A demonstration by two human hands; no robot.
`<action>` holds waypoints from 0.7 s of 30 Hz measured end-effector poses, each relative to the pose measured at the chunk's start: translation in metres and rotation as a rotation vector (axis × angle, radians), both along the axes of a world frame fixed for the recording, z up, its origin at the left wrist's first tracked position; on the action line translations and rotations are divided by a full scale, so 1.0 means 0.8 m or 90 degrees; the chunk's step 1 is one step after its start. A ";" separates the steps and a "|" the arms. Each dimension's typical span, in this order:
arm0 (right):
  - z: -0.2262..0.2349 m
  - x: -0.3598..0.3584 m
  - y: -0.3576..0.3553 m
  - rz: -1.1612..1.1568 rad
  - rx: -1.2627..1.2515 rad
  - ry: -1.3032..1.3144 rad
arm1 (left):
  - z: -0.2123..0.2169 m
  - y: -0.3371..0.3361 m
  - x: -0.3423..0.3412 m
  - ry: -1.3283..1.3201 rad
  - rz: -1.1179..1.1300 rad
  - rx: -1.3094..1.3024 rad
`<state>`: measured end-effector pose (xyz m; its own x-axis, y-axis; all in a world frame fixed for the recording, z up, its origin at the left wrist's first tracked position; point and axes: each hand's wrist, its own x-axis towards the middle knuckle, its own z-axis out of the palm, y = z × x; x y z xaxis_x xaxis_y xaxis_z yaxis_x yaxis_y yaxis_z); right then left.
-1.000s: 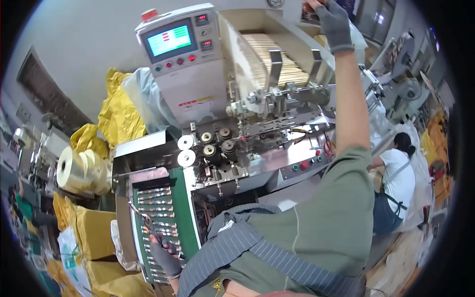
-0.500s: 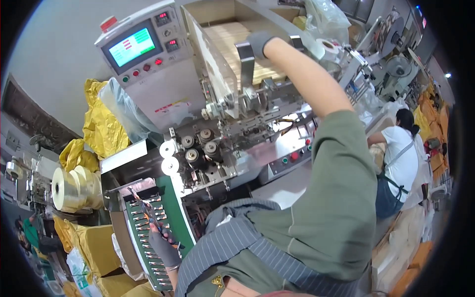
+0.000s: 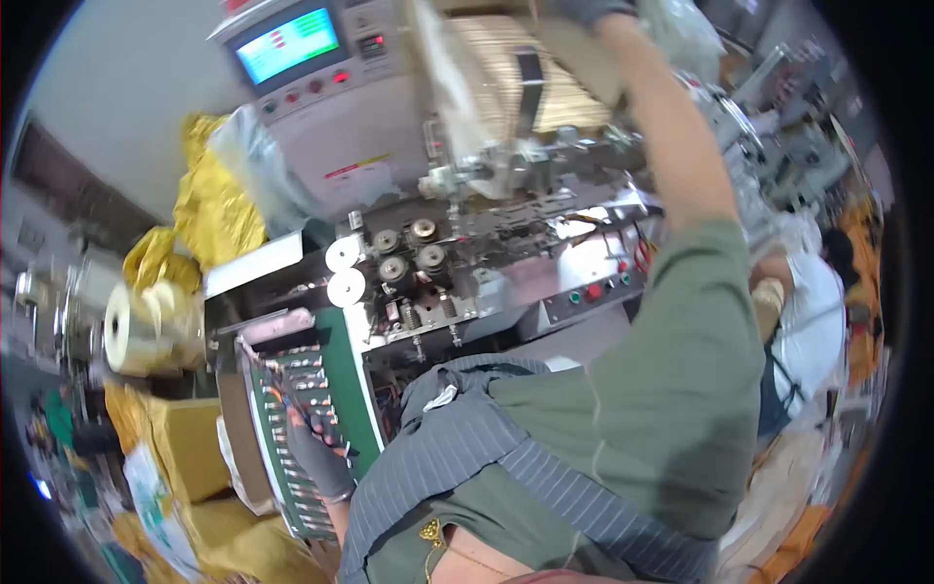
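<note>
My right hand [image 3: 584, 12] up in hopper [image 3: 525, 73], grip unclear; left hand [image 3: 316, 457], gloved, rests on conveyor [image 3: 292, 389] packets. Feeding ongoing, unfinished.

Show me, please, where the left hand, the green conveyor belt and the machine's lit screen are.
left hand [image 3: 316, 457]: head view, on the back of the gloved hand.
green conveyor belt [image 3: 345, 384]: head view, on its bare green right edge.
lit screen [image 3: 288, 45]: head view, at the middle of the display.
</note>
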<state>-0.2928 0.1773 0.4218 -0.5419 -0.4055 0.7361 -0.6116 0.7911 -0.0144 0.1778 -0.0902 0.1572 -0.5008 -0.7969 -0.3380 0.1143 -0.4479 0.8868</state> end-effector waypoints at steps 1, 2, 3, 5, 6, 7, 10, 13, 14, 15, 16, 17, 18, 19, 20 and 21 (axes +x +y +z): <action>0.023 0.022 0.012 0.231 -0.256 -0.137 | 0.006 -0.007 -0.003 0.015 -0.030 -0.005; 0.050 0.102 0.006 0.437 -0.415 -0.402 | 0.011 -0.011 -0.010 0.027 -0.056 -0.004; 0.049 0.161 -0.021 0.534 -0.444 -0.479 | 0.016 -0.010 -0.011 0.031 -0.046 0.017; 0.000 0.188 -0.094 0.771 -0.116 -0.617 | 0.009 -0.021 0.003 0.106 -0.077 0.068; -0.034 0.216 -0.140 0.782 -0.103 -0.723 | 0.030 -0.014 -0.010 0.091 -0.015 0.009; -0.061 0.246 -0.172 0.777 -0.094 -0.823 | 0.054 -0.014 -0.007 0.070 -0.087 0.032; -0.117 0.275 -0.219 0.745 -0.136 -0.990 | 0.092 -0.014 -0.034 0.153 -0.144 -0.019; -0.147 0.305 -0.248 0.728 -0.157 -1.079 | 0.109 -0.020 -0.047 0.206 -0.171 0.000; -0.151 0.318 -0.256 0.727 -0.103 -1.063 | 0.096 -0.027 -0.041 0.166 -0.194 -0.059; -0.155 0.332 -0.268 0.725 -0.054 -1.037 | 0.085 -0.038 -0.038 0.128 -0.220 -0.122; -0.186 0.332 -0.279 0.716 -0.061 -1.012 | 0.087 -0.036 -0.037 0.066 -0.221 -0.108; -0.190 0.337 -0.292 0.694 0.036 -0.899 | 0.106 -0.025 -0.036 0.100 -0.178 -0.064; -0.193 0.332 -0.303 0.729 0.104 -0.835 | 0.105 -0.028 -0.030 0.054 -0.170 -0.069; -0.182 0.323 -0.318 0.703 0.182 -0.814 | 0.097 -0.036 -0.019 0.001 -0.170 -0.062; -0.172 0.296 -0.339 0.685 0.106 -0.650 | 0.099 -0.039 -0.008 -0.023 -0.162 -0.049; -0.158 0.260 -0.366 0.660 0.036 -0.488 | 0.092 -0.044 0.002 -0.028 -0.145 -0.047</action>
<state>-0.0848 -0.1151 0.2952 -0.2312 -0.9088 0.3474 -0.7879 -0.0346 -0.6148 0.1793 -0.1254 0.2304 -0.6564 -0.6881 -0.3093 -0.0226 -0.3919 0.9197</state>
